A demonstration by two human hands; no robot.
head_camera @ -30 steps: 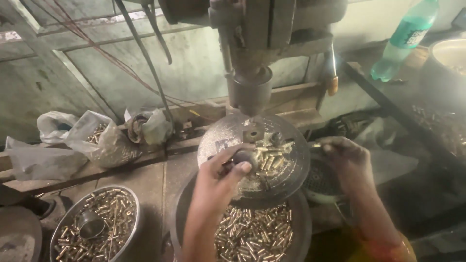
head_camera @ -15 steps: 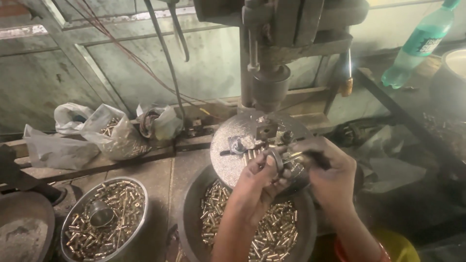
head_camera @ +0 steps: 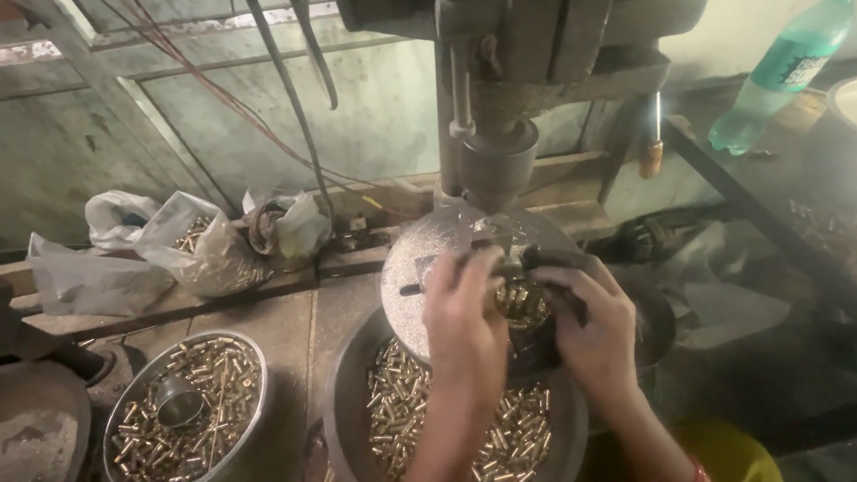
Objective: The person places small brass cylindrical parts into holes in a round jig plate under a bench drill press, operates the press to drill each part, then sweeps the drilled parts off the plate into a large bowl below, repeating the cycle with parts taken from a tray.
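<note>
Head view, left hand [head_camera: 464,317] and right hand [head_camera: 589,321] side by side on round metal drill table [head_camera: 420,259], fingers curled over small pile of brass pieces [head_camera: 522,303], grip unclear, drill spindle [head_camera: 495,165] at twelve o'clock, pan of brass pieces [head_camera: 348,402] at six o'clock

My only view's the head cam, looking steeply down from close in, drill press [head_camera: 500,107] at 12 o'clock, hands dead centre.

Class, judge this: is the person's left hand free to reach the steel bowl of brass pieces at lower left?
Probably yes: the left hand is over the round machine table, and nothing stands between it and the steel bowl.
</note>
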